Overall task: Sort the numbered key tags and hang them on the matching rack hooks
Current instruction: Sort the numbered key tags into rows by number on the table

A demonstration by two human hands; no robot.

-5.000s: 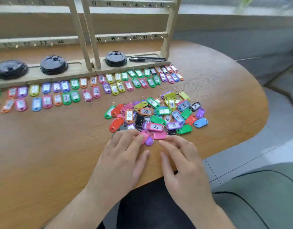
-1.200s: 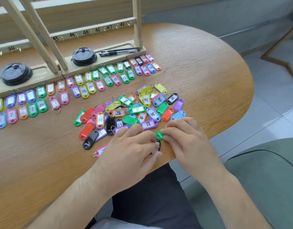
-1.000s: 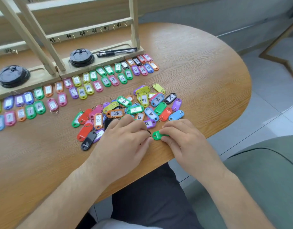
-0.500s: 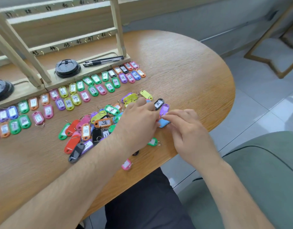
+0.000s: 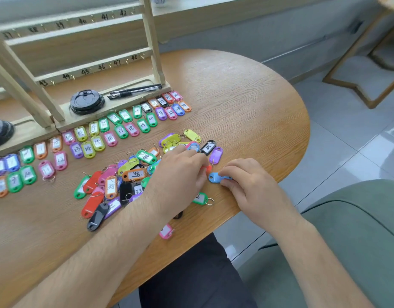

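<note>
A loose pile of coloured key tags (image 5: 127, 174) lies on the round wooden table (image 5: 247, 112). Two sorted rows of numbered tags (image 5: 129, 130) run along the foot of the wooden rack (image 5: 151, 41), whose bars carry numbered hooks. My left hand (image 5: 180, 176) lies palm down over the pile's right part, its fingertips on a red tag (image 5: 207, 168). My right hand (image 5: 247, 183) pinches a blue tag (image 5: 216, 177) flat on the table near the front edge. A black tag marked 36 (image 5: 207, 147) and a purple tag (image 5: 216, 154) lie just beyond the fingers.
Black round lids (image 5: 87, 102) and two pens (image 5: 133, 91) rest on the rack's base. A green tag (image 5: 200, 199) and a pink tag (image 5: 166, 231) lie near the table's front edge. A green chair (image 5: 358, 230) is at the right, a wooden frame (image 5: 356, 70) on the floor beyond.
Both hands moved from the near side of the pile to its right end. The right hand let go of a green tag near the edge and took hold of a blue one.
</note>
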